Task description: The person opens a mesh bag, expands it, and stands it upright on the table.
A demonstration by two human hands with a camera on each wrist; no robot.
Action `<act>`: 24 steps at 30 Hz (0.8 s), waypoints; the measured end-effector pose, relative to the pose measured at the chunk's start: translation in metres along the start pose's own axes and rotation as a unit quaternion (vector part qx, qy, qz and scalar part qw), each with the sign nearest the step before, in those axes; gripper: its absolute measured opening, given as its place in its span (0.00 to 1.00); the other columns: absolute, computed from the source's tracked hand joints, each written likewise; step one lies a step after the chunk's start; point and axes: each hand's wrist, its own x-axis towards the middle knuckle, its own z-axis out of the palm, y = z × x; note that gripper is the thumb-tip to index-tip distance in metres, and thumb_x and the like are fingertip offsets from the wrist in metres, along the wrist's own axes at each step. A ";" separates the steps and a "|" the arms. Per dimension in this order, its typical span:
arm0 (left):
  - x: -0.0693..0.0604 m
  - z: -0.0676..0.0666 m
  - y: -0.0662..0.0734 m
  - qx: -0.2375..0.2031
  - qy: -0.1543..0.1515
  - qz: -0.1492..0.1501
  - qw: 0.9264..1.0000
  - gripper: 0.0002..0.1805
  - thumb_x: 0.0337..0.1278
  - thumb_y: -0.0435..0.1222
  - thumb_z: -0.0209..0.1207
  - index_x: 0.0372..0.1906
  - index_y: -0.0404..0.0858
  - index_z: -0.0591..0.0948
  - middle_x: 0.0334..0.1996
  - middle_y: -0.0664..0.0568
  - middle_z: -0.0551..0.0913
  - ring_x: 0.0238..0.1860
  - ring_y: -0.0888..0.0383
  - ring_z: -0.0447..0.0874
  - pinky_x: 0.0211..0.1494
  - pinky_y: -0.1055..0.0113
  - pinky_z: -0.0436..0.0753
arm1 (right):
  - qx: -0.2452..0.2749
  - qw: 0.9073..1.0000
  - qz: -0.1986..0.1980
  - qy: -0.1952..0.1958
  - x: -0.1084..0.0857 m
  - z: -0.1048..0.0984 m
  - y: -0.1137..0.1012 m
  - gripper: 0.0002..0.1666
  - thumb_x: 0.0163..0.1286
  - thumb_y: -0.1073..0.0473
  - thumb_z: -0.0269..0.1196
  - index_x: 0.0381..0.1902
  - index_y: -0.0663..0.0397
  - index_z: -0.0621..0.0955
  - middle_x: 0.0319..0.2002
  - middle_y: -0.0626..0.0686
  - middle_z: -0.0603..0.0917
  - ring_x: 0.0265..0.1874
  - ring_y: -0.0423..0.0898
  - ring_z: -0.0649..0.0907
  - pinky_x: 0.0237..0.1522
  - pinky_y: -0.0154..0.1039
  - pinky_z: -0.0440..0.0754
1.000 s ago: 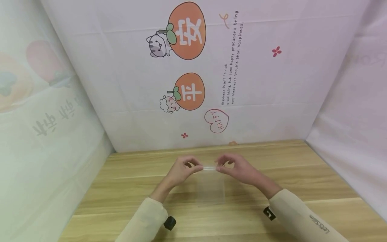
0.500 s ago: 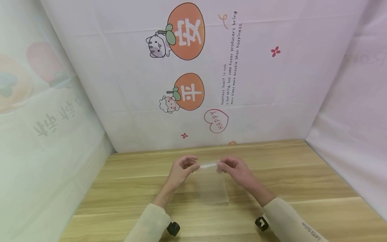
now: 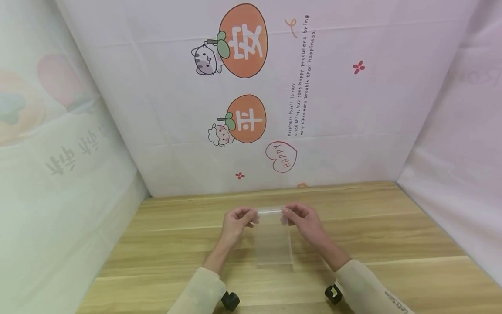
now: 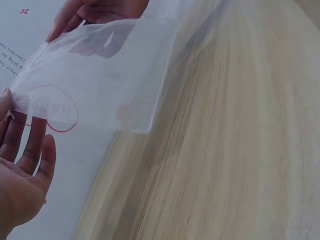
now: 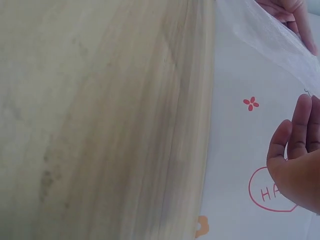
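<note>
A clear plastic bag (image 3: 273,242) hangs between my hands, with a shiny strip along its top edge. My left hand (image 3: 235,224) pinches the top left corner between thumb and fingers. At the top right corner, my right hand (image 3: 307,221) pinches the bag the same way. In the left wrist view the flat, see-through bag (image 4: 100,75) stretches between both hands, and nothing shows inside it. The right wrist view catches only part of the bag (image 5: 272,45), above my right hand (image 5: 297,165), whose fingertips run near the frame's edge.
Beneath the hands lies a wood-grain tabletop (image 3: 176,253). A white printed cloth (image 3: 333,109) rises behind its far edge, with more cloth on the left (image 3: 78,196) and right. Black wrist cameras (image 3: 230,301) sit by both sleeves.
Both hands have shifted their pinch on the top edge and drawn slightly apart. The top edge is now higher in the head view and looks more spread out.
</note>
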 end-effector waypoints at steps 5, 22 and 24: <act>0.000 0.001 0.000 -0.023 0.008 0.005 1.000 0.12 0.65 0.35 0.65 0.43 0.26 0.83 0.34 0.45 0.88 0.32 0.56 0.88 0.38 0.67 0.85 | 0.002 1.000 0.009 0.011 -0.001 0.001 -0.001 0.13 0.75 0.54 0.63 0.44 0.61 0.83 0.34 0.57 0.86 0.34 0.49 0.84 0.43 0.39 0.84; 0.000 0.001 0.003 -0.003 0.028 -0.009 1.000 0.12 0.65 0.36 0.66 0.42 0.28 0.84 0.34 0.44 0.88 0.30 0.56 0.86 0.37 0.65 0.84 | -0.033 0.999 -0.033 0.009 0.000 -0.002 0.004 0.13 0.75 0.56 0.63 0.41 0.64 0.83 0.32 0.60 0.84 0.32 0.47 0.81 0.39 0.35 0.81; 0.000 0.001 0.004 -0.005 0.027 -0.015 1.000 0.12 0.65 0.36 0.65 0.42 0.29 0.84 0.34 0.44 0.88 0.31 0.56 0.86 0.37 0.65 0.84 | -0.039 0.999 -0.034 0.003 0.001 -0.002 0.003 0.14 0.75 0.56 0.62 0.42 0.65 0.83 0.32 0.60 0.84 0.32 0.47 0.81 0.39 0.35 0.81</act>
